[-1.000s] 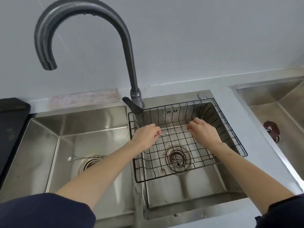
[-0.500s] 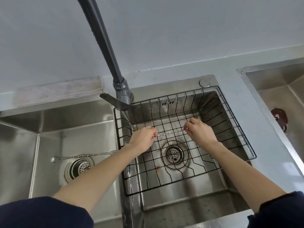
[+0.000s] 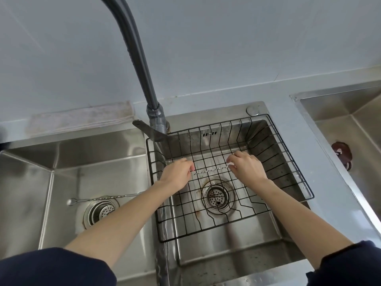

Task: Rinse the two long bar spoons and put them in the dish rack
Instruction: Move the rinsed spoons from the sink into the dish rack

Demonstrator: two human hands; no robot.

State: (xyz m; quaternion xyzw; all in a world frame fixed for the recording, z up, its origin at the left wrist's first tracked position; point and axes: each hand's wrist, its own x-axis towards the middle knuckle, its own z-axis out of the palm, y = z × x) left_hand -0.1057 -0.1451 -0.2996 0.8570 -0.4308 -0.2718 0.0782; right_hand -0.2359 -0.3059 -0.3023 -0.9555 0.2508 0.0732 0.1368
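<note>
Reaching palm-down into the dish rack (image 3: pixel 292 162), left hand (image 3: pixel 177 176) and right hand (image 3: pixel 247 168) pinch opposite ends of one bar spoon (image 3: pixel 210 169). Second bar spoon (image 3: pixel 103 198) lies in the left sink (image 3: pixel 31 182).

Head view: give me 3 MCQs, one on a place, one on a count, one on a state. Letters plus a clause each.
1. Where does the second bar spoon lie?
A. On the floor of the left basin, by its drain
B. In the dish rack
C. On the counter by the wall

2. How many sink drains show?
A. One
B. Two
C. Four

3. How is the twisted bar spoon over the dish rack held?
A. By the left hand alone
B. It lies loose on the wires
C. By both hands, one at each end

Answers:
1 A: it lies flat on the left basin floor, just behind the left drain.
2 B: one drain in the left basin, the right drain under the rack.
3 C: the left hand and the right hand each pinch an end.
</note>
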